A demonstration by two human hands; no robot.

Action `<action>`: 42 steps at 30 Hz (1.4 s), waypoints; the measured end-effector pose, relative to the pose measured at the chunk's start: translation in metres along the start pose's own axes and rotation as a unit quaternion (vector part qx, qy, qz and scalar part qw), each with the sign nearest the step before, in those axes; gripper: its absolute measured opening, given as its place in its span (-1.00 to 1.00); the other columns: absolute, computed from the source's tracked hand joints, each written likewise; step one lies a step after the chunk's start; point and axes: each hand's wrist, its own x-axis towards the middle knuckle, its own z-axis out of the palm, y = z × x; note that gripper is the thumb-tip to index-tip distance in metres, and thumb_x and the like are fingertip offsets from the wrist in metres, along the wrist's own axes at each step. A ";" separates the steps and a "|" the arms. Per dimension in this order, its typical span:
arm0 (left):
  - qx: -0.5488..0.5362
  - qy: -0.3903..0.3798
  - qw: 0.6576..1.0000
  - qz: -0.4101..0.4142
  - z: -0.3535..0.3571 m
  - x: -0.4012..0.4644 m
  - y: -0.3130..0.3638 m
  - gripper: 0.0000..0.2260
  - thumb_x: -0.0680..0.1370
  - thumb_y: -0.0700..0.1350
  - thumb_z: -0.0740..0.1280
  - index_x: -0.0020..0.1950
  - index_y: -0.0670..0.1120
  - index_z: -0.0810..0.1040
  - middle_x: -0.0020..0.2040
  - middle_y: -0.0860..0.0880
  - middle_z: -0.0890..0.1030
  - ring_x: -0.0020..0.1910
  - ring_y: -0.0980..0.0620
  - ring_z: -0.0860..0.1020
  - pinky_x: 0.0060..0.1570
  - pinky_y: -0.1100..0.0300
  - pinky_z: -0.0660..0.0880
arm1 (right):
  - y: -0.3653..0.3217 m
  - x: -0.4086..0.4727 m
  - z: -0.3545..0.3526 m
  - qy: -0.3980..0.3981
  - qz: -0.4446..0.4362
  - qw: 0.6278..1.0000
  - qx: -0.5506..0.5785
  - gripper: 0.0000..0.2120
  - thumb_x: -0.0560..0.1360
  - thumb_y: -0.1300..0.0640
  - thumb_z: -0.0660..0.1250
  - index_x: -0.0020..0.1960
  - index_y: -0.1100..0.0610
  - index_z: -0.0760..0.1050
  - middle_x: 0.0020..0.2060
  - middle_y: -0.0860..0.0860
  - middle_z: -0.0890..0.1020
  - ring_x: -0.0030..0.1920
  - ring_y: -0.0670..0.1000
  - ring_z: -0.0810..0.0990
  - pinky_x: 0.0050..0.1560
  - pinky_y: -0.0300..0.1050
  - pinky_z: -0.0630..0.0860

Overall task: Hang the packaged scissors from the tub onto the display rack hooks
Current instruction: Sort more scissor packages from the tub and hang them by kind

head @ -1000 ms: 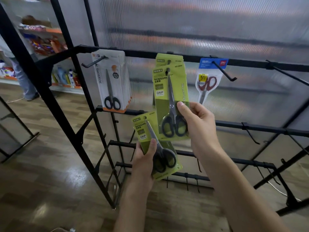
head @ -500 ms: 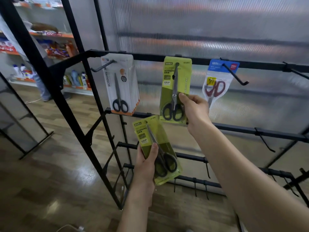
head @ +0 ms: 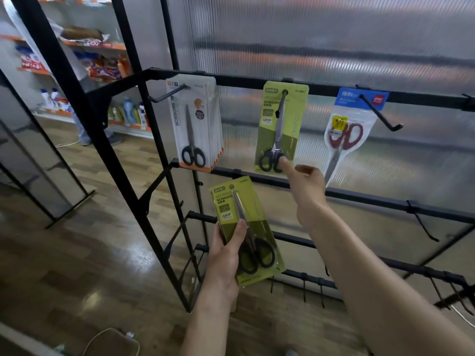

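Observation:
A green pack of scissors (head: 281, 127) hangs on the middle hook of the black rack's top bar (head: 244, 82). My right hand (head: 305, 191) is just below it, with a fingertip touching the pack's lower edge near the black handles and the other fingers loosely curled. My left hand (head: 226, 255) grips a second green scissors pack (head: 246, 232) lower down, tilted, thumb across its front. The tub is out of view.
White scissors packs (head: 195, 124) hang in a stack on the left hook. A blue-topped bag with red scissors (head: 347, 132) hangs on the right hook. Lower bars carry bare hooks (head: 421, 222). Store shelves (head: 77, 60) and a standing person stand far left. A cable lies on the wooden floor.
My right hand slid the green pack fully onto the middle hook, released its grip and dropped slightly, now only touching the pack's bottom. The left hand kept its pack.

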 end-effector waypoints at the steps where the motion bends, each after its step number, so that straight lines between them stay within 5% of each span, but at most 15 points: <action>1: 0.002 -0.002 1.000 0.005 0.000 0.000 -0.001 -0.63 0.53 0.09 0.49 0.34 0.24 0.62 0.16 0.01 0.77 0.24 -0.13 0.68 0.11 -0.14 0.66 | 0.009 -0.010 -0.002 -0.017 -0.009 1.000 -0.014 -0.45 0.50 -0.20 0.48 0.33 0.09 0.47 0.13 -0.02 0.59 0.08 -0.02 0.55 0.11 -0.05 0.42; 7: 0.015 -0.046 0.998 0.032 0.005 0.000 -0.004 -0.55 0.41 0.09 0.56 0.29 0.23 0.63 0.18 0.02 0.76 0.29 -0.13 0.65 0.35 -0.33 0.52 | 0.061 -0.058 -0.024 -0.140 -0.037 0.986 -0.079 -0.68 0.48 -0.17 0.50 0.16 -0.07 0.58 -0.03 -0.13 0.71 0.00 -0.14 0.68 -0.09 -0.27 0.58; 14: 0.013 -0.037 0.999 0.009 0.023 -0.005 -0.009 -0.63 0.50 0.34 0.30 0.26 0.32 0.64 0.24 -0.01 0.73 0.33 -0.16 0.61 0.33 -0.30 0.53 | 0.068 -0.068 -0.053 -0.081 -0.048 0.996 0.005 -0.85 0.56 0.01 0.46 0.11 -0.02 0.62 -0.05 -0.06 0.73 -0.01 -0.07 0.70 -0.03 -0.18 0.62; 21: 0.034 -0.045 0.998 0.025 0.031 -0.004 -0.013 -0.78 0.70 0.14 0.26 0.31 0.32 0.58 0.21 0.08 0.74 0.33 -0.11 0.62 0.37 -0.35 0.49 | 0.066 -0.071 -0.065 -0.059 -0.063 0.996 0.025 -0.86 0.59 0.06 0.43 0.13 0.05 0.60 -0.03 -0.03 0.73 -0.02 -0.09 0.70 -0.16 -0.29 0.59; 26: 0.054 -0.062 0.995 0.051 0.035 -0.005 -0.020 -0.72 0.68 0.07 0.31 0.39 0.23 0.55 0.22 0.09 0.73 0.31 -0.07 0.62 0.20 -0.17 0.56 | 0.068 -0.072 -0.072 -0.063 -0.095 0.993 0.010 -0.87 0.60 0.03 0.41 0.13 0.02 0.59 -0.01 -0.02 0.72 0.04 -0.01 0.70 0.09 0.03 0.67; 30: 0.060 -0.058 0.995 0.049 0.038 -0.005 -0.022 -0.71 0.64 0.13 0.34 0.37 0.27 0.57 0.28 0.07 0.70 0.36 -0.09 0.59 0.35 -0.29 0.49 | 0.065 -0.072 -0.073 -0.060 -0.113 0.992 0.008 -0.89 0.59 0.03 0.43 0.11 -0.01 0.61 -0.02 -0.04 0.71 0.05 0.01 0.69 0.14 0.10 0.65; 35: 0.045 -0.057 0.995 0.063 0.034 -0.005 -0.019 -0.70 0.68 0.07 0.34 0.42 0.24 0.54 0.26 0.10 0.72 0.34 -0.06 0.60 0.34 -0.19 0.52 | 0.052 -0.076 -0.070 -0.057 -0.140 0.988 0.029 -0.90 0.60 0.08 0.42 0.09 0.06 0.62 -0.09 -0.02 0.71 -0.01 0.02 0.70 0.00 -0.03 0.65; 39: 0.056 -0.036 0.995 0.074 0.028 0.002 -0.016 -0.79 0.72 -0.04 0.30 0.34 0.19 0.54 0.15 0.11 0.74 0.18 0.05 0.65 0.01 0.13 0.54 | 0.029 -0.083 -0.064 -0.082 -0.191 0.978 0.031 -0.95 0.60 0.13 0.42 0.02 0.12 0.62 -0.14 0.11 0.67 -0.10 0.19 0.65 -0.05 0.24 0.64; 42: 0.060 -0.017 0.995 0.082 0.025 0.007 -0.014 -0.78 0.73 -0.13 0.30 0.31 0.13 0.57 0.16 0.07 0.76 0.22 -0.03 0.70 0.18 0.05 0.62 | 0.010 -0.089 -0.057 -0.102 -0.235 0.965 0.060 -0.97 0.59 0.20 0.43 0.01 0.16 0.62 -0.17 0.20 0.66 -0.16 0.27 0.60 -0.11 0.31 0.60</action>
